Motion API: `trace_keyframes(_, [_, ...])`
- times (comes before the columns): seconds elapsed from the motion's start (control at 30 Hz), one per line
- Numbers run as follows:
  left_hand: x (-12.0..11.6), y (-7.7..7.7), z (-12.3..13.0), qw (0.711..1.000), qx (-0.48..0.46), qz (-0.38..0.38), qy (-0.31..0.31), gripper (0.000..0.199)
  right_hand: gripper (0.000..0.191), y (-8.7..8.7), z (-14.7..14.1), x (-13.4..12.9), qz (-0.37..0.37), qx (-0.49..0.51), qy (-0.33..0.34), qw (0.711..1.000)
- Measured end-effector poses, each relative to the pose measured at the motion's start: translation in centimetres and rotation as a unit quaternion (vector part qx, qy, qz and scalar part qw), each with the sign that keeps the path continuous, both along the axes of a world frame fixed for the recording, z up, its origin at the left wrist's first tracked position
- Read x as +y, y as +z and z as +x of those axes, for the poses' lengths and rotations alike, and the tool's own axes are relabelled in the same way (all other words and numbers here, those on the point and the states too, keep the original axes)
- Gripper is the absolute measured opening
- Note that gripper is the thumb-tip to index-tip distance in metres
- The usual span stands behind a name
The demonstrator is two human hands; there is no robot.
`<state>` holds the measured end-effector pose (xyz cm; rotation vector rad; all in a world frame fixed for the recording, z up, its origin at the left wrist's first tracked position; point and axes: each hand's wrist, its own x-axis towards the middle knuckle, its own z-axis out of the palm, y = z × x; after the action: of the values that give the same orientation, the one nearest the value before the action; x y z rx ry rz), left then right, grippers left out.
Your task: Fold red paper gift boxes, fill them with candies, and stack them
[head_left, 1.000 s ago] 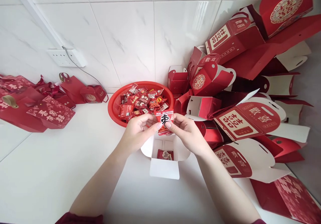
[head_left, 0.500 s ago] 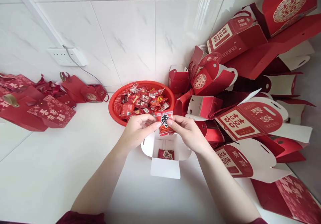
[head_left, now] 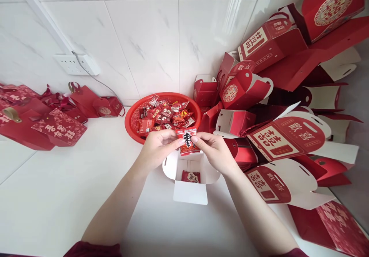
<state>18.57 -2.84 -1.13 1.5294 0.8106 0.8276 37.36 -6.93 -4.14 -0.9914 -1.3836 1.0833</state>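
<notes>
A small red packet (head_left: 187, 141) with black and white lettering is pinched between my left hand (head_left: 161, 145) at its left edge and my right hand (head_left: 212, 148) at its right. Just below it stands an open white-lined box (head_left: 190, 193), its flaps spread. Inside lies a dark red packet (head_left: 191, 177) with pale lettering. Behind my hands is a red plastic basket (head_left: 133, 120) heaped with small red wrapped packets (head_left: 165, 113).
Red gift boxes (head_left: 276, 140), many with open flaps, pile up along the right side. More red boxes and bags (head_left: 62, 128) lie at the left. A wall socket (head_left: 76, 65) with a grey cable is on the tiled wall.
The held packet has shifted slightly left and turned a little between my fingers. The box, the packet inside it and the basket stay where they were.
</notes>
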Motion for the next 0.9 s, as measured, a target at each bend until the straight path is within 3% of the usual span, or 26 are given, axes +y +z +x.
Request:
trace_keyframes(0.27, [-0.1, 0.0, 0.0, 1.0, 0.015, 0.025, 0.005, 0.025, 0.032, 0.0, 0.3, -0.1, 0.021, -0.052, -0.011, 0.998])
trace_keyframes(0.4, [-0.5, -0.4, 0.3, 0.982, 0.092, 0.098, 0.131, 0.025, 0.024, -0.2, 0.0, -0.3, 0.036, -0.073, -0.074, 0.994])
trace_keyframes(0.47, [-0.9, -0.6, 0.5, 0.975, 0.103, 0.117, 0.161, 0.025, 0.022, -0.1, -0.3, -0.6, 0.059, -0.09, -0.12, 0.987])
trace_keyframes(0.57, [-1.4, -0.6, 0.6, 0.993, 0.047, 0.085, 0.07, 0.03, 0.016, 0.3, -0.8, -1.2, 0.134, -0.133, -0.159, 0.969])
trace_keyframes(0.63, [-1.3, -0.6, 0.7, 0.999, 0.007, 0.046, 0.004, 0.03, 0.012, 0.7, -0.9, -1.6, 0.176, -0.149, -0.142, 0.963])
trace_keyframes(0.73, [-0.9, -0.7, 0.7, 1.0, -0.011, -0.011, -0.008, 0.03, 0.009, 1.2, -0.8, -1.9, 0.192, -0.155, -0.114, 0.962])
trace_keyframes(0.9, [-0.1, -0.8, 0.4, 0.994, -0.053, -0.086, -0.035, 0.034, 0.021, 1.1, -0.1, -1.6, 0.131, -0.116, -0.152, 0.973])
